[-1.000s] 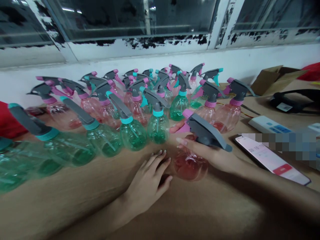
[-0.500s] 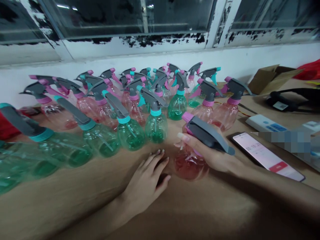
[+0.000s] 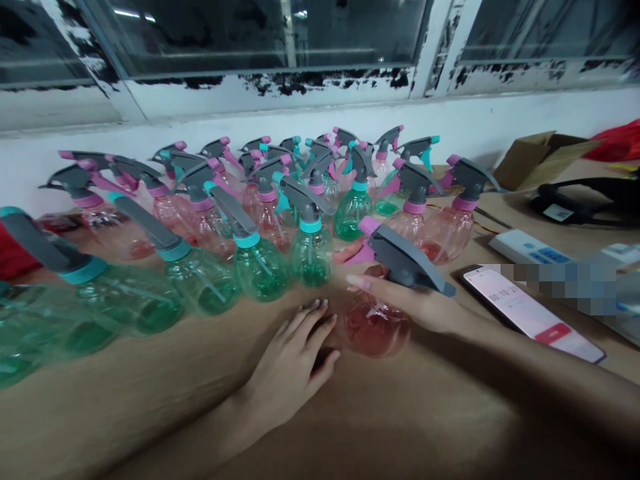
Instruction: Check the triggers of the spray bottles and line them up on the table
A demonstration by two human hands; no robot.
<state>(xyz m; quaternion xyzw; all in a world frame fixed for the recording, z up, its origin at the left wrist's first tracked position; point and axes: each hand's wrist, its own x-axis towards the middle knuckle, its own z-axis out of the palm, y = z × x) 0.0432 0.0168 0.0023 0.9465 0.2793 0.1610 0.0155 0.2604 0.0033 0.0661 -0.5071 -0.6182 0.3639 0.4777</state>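
The right hand (image 3: 425,303) grips a rounded, clear-pink plastic spray bottle (image 3: 375,333) on the brown table (image 3: 400,420), apparently working its pink trigger (image 3: 366,253); the left hand (image 3: 290,357) lies empty, spread. Squeezing next calls for steadiness.

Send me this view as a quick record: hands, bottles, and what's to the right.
Right hand: wrapped around the neck of a pink spray bottle, a finger by its trigger
Left hand: palm down on the table, fingers spread, holding nothing
Front left: row of green spray bottles with turquoise collars
Behind: more bottles, pink and green mixed
Right side: phone with lit screen; open cardboard box farther back
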